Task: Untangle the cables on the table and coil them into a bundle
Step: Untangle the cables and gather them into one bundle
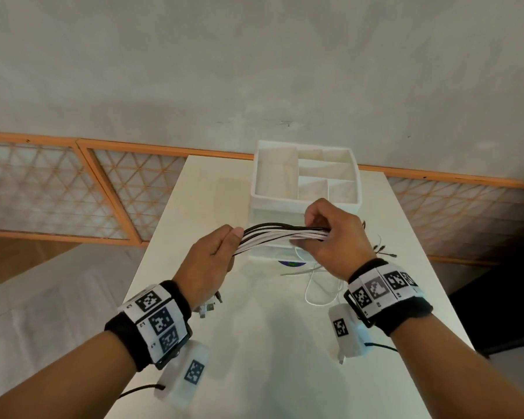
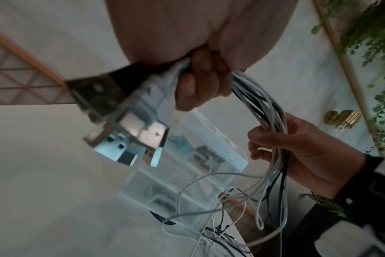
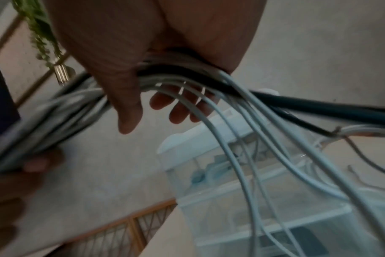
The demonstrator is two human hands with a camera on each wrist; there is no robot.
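A bundle of white and black cables [image 1: 277,234] stretches in the air between my two hands, above the white table [image 1: 254,352]. My left hand [image 1: 226,247] grips its left end, fingers curled round the strands [image 2: 248,93]; several USB plugs [image 2: 123,125] stick out below this fist. My right hand [image 1: 315,234] grips the right end, with thumb and fingers wrapped over the cables [image 3: 187,81]. From there the strands fan out and hang down. Loose white loops [image 1: 319,290] and thin black ends [image 1: 383,251] lie on the table under the right hand.
A white organiser [image 1: 306,199] with open top compartments and clear drawers stands just behind the hands. A dark disc [image 1: 289,264] lies at its foot. The table's right edge runs close to the loose ends. An orange lattice panel [image 1: 58,189] lines the wall on the left.
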